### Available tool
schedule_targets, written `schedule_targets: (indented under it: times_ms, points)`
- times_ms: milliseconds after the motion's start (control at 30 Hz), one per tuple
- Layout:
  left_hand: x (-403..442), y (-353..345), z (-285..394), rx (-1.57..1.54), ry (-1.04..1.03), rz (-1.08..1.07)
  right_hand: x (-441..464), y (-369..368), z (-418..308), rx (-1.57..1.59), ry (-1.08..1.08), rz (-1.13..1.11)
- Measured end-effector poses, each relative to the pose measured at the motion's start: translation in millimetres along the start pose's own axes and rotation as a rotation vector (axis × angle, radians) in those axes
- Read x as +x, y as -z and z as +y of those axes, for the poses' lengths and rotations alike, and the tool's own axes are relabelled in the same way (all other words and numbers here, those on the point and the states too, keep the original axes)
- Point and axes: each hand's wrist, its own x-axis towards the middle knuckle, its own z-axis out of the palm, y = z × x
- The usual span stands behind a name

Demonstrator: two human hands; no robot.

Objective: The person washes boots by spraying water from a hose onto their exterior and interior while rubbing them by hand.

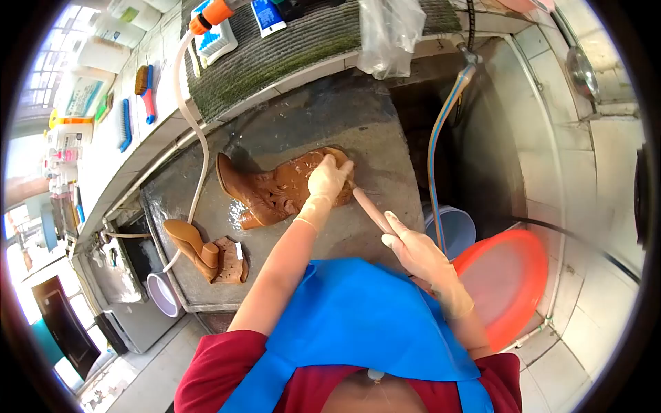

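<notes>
A wet brown leather boot (265, 184) lies on its side on the grey slab (372, 241), its toe toward the left. My left hand (328, 180), in a pale glove, grips the boot near the top of its shaft, fingers curled at the edge. In my right hand (418, 256), also gloved, is a beige hose (372, 210). The hose end is close to the shaft's opening, with a little water at its tip. A second brown boot (196, 248) lies to the lower left, its shaft folded and a white tag on it.
Brushes (146, 93) and bottles line the tiled ledge at left. A ribbed mat (296, 65) along the back holds a brush, a blue tube and a plastic bag (389, 34). A striped hose (435, 151) hangs into a bucket (451, 230) beside a red basin (537, 275).
</notes>
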Motion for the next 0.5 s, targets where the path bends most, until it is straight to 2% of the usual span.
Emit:
schedule_targets:
  times_ms: [33, 67, 100, 133, 167, 233, 300, 367, 433, 500]
  points:
    - [-3.9, -2.5, -2.9, 0.010, -0.009, 0.001, 1.1, 2.1, 0.3, 0.002, 0.064, -0.014]
    - [-8.0, -3.0, -7.1, -0.168, 0.093, 0.023, 1.5, 3.4, 0.8, 0.054, 0.121, -0.006]
    - [-12.8, -0.4, -10.6, -0.344, 0.193, 0.047, 3.1, 8.1, -4.7, 0.062, 0.130, 0.004]
    - [-25.4, 10.1, -7.6, -0.329, 0.100, 0.150, 3.7, 14.9, -13.5, 0.092, 0.113, -0.057]
    - [-37.0, 23.3, -6.9, -0.452, 0.205, 0.087, 4.8, 19.5, -18.2, 0.122, 0.099, -0.122]
    - [-60.0, 51.1, -11.5, -0.494, 0.027, 0.127, 12.3, 21.4, -24.2, 0.094, 0.198, -0.108]
    - [-69.1, 77.7, -27.0, -0.443, -0.205, 0.192, 15.8, 40.5, -58.8, 0.090, -0.037, -0.343]
    - [-95.3, 132.0, -2.7, -0.425, -0.214, 0.172, 27.3, 45.3, -68.7, 0.059, 0.031, -0.445]
    - [-113.2, 176.4, 19.8, -0.464, -0.209, 0.196, 24.8, 60.9, -103.6, 0.055, 0.029, -0.508]
    - [-128.0, 217.0, 31.8, -0.543, -0.209, 0.255, 22.9, 76.5, -139.6, -0.057, 0.117, -0.557]
